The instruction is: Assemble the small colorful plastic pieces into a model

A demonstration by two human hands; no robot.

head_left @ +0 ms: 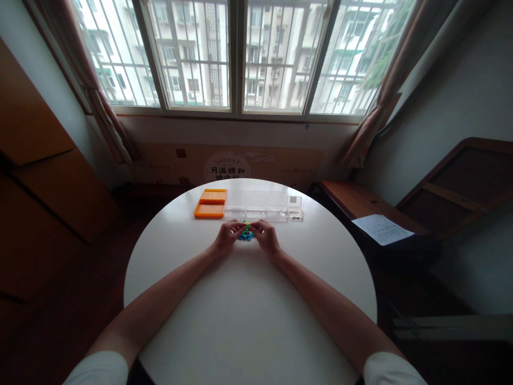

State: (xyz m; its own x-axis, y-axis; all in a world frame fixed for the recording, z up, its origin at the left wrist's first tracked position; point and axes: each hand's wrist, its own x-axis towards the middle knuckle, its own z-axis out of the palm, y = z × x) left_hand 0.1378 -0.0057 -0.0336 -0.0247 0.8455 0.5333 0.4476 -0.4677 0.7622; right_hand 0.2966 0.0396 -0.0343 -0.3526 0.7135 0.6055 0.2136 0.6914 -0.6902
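Both my arms reach forward over a round white table (248, 321). My left hand (228, 236) and my right hand (265, 236) meet over a small heap of blue and green pieces (245, 234). The fingers of both hands are curled in and pinch at the top of the heap. What exactly each pinch holds is too small to make out. Just beyond the hands stands a row of boxes: an orange one (210, 203) at the left, then clear plastic ones (256, 205) to its right.
A small clear box (295, 208) ends the row at the right. A wooden bench (360, 200) with a sheet of paper (381, 229) stands right of the table. Wooden cabinets (44, 187) line the left wall. Windows and curtains are behind.
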